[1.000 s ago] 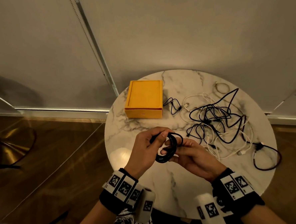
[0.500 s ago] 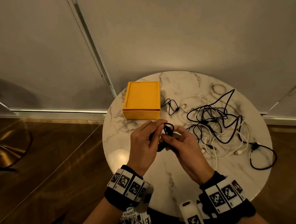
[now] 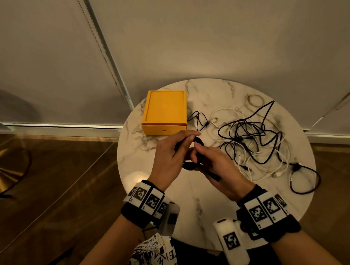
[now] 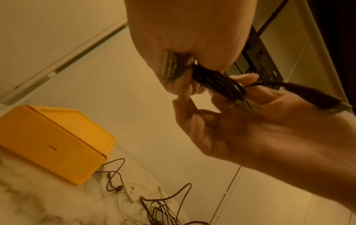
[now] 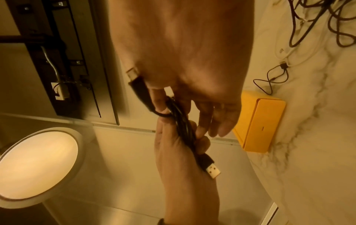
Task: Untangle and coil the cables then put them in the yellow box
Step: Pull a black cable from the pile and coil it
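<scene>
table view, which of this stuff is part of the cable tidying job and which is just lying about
Part of the job:
- black cable coil, gripped by left hand and right hand
- tangled cables
- small black cable beside the box
- yellow box, closed

Just lying about:
- marble table
- round lamp

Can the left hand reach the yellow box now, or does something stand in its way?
Probably yes. The yellow box sits closed just beyond the left hand, with bare table between them. However, the left hand and the right hand both hold the coiled black cable.
</scene>
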`<state>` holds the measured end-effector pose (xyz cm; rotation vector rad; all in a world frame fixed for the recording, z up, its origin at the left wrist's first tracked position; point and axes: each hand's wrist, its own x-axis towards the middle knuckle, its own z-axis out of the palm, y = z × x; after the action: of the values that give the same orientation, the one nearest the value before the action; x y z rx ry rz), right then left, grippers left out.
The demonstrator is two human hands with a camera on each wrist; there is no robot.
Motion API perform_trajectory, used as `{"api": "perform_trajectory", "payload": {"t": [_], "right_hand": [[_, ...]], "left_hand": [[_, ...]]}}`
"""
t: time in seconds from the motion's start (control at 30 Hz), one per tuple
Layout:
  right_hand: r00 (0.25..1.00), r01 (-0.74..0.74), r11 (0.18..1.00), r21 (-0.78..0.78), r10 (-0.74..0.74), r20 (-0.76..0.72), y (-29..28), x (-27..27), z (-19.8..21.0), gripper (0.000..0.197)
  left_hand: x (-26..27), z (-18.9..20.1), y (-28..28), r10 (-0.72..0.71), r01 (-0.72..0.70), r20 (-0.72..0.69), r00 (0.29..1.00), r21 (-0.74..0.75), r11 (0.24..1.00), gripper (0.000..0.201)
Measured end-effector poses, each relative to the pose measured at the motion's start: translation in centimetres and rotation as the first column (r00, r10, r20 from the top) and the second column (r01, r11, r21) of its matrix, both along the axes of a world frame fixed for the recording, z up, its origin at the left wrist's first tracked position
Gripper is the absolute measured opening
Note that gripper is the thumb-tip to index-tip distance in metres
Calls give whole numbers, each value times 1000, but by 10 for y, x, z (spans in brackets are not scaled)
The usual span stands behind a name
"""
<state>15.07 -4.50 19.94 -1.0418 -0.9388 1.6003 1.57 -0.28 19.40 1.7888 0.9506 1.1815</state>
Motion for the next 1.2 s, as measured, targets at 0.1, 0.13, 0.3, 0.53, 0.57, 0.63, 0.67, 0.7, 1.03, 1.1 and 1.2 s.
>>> {"api": "perform_trajectory", "payload": {"t": [0.1, 0.13, 0.3, 0.53, 0.57, 0.63, 0.67, 0.7, 1.03, 1.1, 1.2], "right_hand": [[995, -94, 994, -56, 95, 22, 3, 6, 1, 37], [993, -114, 991, -65, 117, 36, 3, 8, 2, 33], [927, -32, 995, 96, -7, 376, 0, 14, -2, 14], [939, 11, 999, 43, -25, 344, 7, 4, -5, 18], [932, 8, 999, 54, -27, 362, 6, 3, -7, 17], [929, -2, 998, 64, -22, 369, 4, 1, -12, 13], [935, -6, 999, 53, -13, 355, 3, 1, -13, 13], [940, -6, 999, 41, -8, 340, 2, 2, -16, 13], [947, -2, 997, -80, 28, 320, -8, 5, -61, 23], [964, 14, 995, -96, 12, 265, -10, 3, -68, 25], [971, 13, 995, -104, 13, 239, -12, 4, -72, 25]], "left_hand": [[1, -3, 3, -19, 20, -23, 1000, 6, 1000, 20], [1, -3, 4, -32, 32, -19, 999, -13, 999, 19], [-9, -11, 12, 56, -47, 55, 997, -151, 987, 17], [0, -18, 5, 189, -111, 222, 957, -323, 940, 20], [1, -19, 3, 201, -101, 253, 946, -357, 928, 21], [2, -24, -1, 225, -83, 297, 928, -424, 902, 23], [1, -27, -2, 228, -80, 299, 926, -437, 896, 23], [-1, -30, -4, 218, -79, 283, 934, -432, 898, 23], [-54, -61, 10, -133, 42, -104, 986, -609, 792, 20], [-56, -68, 8, -156, 55, -90, 984, -676, 735, 18], [-58, -78, 4, -186, 109, -25, 982, -731, 674, 24]]}}
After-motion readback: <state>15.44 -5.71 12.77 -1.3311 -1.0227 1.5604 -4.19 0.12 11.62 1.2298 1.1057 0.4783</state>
